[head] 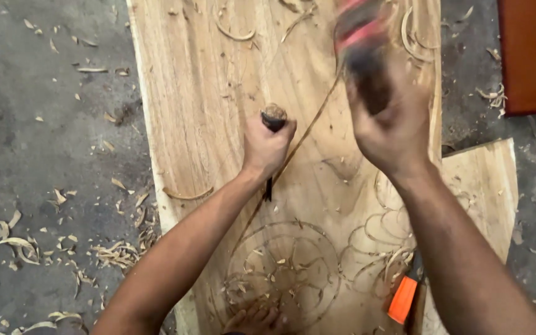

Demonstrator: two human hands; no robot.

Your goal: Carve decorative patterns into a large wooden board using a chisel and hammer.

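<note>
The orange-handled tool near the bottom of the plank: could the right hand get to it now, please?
Probably not at once: the right hand is gripping a blurred mallet, though nothing covers the orange-handled tool.

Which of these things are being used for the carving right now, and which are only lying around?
In use:
- chisel, gripped in the left hand
- mallet, blurred, raised in the right hand
- wooden plank with carved flower circles

Lying about:
- orange-handled tool on the plank
- wood shavings on the floor
- reddish wooden piece, top right corner
</note>
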